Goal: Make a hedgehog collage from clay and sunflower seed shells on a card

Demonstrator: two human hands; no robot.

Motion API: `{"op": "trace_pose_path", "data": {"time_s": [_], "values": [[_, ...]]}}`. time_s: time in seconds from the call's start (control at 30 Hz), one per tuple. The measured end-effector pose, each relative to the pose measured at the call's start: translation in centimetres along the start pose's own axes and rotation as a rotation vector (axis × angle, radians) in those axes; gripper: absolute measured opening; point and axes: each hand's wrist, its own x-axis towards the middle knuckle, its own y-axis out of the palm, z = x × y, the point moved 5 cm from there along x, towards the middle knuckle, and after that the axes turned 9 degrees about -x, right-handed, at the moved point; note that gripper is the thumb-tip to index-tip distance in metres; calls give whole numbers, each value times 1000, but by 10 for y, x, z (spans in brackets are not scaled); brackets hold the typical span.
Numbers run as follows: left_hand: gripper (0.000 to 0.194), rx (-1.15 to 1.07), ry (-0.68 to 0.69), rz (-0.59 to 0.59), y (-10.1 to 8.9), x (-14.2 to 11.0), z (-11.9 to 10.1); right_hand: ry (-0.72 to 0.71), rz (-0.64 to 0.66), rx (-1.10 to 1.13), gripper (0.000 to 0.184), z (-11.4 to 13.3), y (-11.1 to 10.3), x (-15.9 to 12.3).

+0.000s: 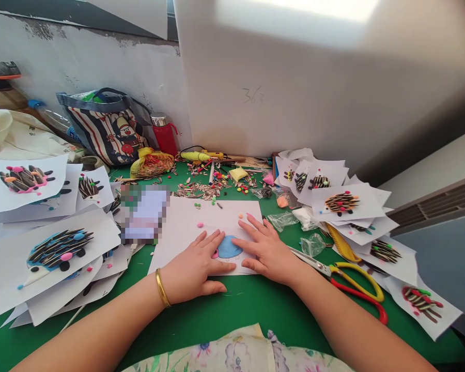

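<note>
Scissors (327, 269) lie beside the right hand (270, 251), seeds (197, 190) beyond.

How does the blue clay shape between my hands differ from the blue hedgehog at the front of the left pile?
The blue clay shape shows a smooth surface, while the blue hedgehog is covered with striped seeds. The shape has only outlined feet; the hedgehog has solid black feet. The shape's sheet lies on the green table, whereas the hedgehog's overlaps other pictures. Both are blue on a white sheet.
</note>
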Motion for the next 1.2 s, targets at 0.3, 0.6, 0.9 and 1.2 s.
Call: {"op": "trace_pose_path", "data": {"time_s": [0.3,0.6,0.9,1.2], "values": [[54,-4,-5,4,-1,0,-1,-13,-3,8,53,1,3,0],[53,-13,4,1,0,0,0,15,-26,64,64,-3,2,0],[54,-6,11,-13,1,0,1,4,8,-16,53,2,6,2],[52,-9,15,-13,1,-1,1,41,-21,31,58,-4,5,2]]}}
